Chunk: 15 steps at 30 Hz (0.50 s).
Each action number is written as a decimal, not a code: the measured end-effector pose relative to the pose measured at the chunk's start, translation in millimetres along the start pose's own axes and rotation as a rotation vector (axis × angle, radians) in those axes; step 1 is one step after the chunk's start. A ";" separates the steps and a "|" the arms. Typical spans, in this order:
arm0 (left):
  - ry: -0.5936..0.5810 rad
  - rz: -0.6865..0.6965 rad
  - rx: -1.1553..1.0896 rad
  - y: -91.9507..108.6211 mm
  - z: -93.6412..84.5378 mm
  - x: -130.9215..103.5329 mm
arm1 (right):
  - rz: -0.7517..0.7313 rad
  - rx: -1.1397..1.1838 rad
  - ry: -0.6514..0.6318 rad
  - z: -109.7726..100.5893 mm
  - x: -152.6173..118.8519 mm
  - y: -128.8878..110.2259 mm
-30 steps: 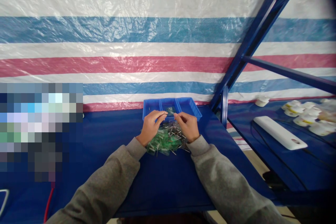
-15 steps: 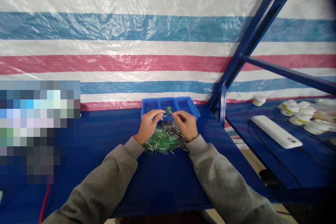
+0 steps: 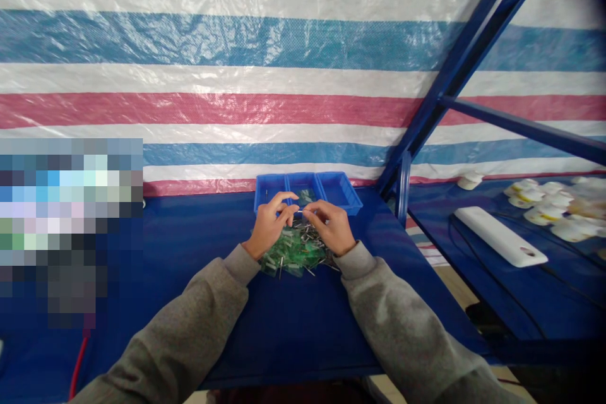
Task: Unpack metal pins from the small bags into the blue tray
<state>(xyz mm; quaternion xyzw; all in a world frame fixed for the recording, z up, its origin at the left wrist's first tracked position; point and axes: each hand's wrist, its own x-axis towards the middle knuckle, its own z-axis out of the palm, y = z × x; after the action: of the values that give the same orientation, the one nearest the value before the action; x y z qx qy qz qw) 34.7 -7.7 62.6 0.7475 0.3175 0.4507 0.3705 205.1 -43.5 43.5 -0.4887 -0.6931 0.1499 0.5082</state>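
Observation:
My left hand and my right hand meet fingertip to fingertip above a pile on the table. Between them is a small, thin, pale metal pin, pinched from both sides; its exact kind is too small to make out. Below lies a heap of translucent green pieces, with loose metal pins mixed in, mostly at its right. Just behind the hands stands a blue three-compartment tray. Its middle compartment holds clear greenish pieces, and a thin pin stands out in the left one.
The blue table runs up to a striped plastic sheet. A blue metal frame rises at the right. Beyond it, a second surface carries a white oblong device, black cables and several white round parts. A red cable hangs at left.
My hands have come closer together, and the fingertips of both now meet at the thin pin. My left index finger has lifted away from the thumb. The view has shifted slightly.

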 end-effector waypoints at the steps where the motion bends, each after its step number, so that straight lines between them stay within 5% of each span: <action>1: 0.019 -0.008 -0.040 -0.8 0.8 0.4 | 0.018 0.002 0.026 0.3 0.0 1.0; 7: 0.120 -0.104 -0.191 -6.3 6.1 4.8 | 0.066 0.033 0.111 2.2 -0.1 5.5; 15: 0.065 0.020 -0.084 5.4 -1.4 6.0 | 0.074 -0.032 0.140 3.5 0.8 4.8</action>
<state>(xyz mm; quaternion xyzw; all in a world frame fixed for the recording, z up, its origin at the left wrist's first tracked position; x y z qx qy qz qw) 36.6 -5.3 70.2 0.7196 0.3025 0.4913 0.3864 204.6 -39.5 39.0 -0.5314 -0.6395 0.1230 0.5418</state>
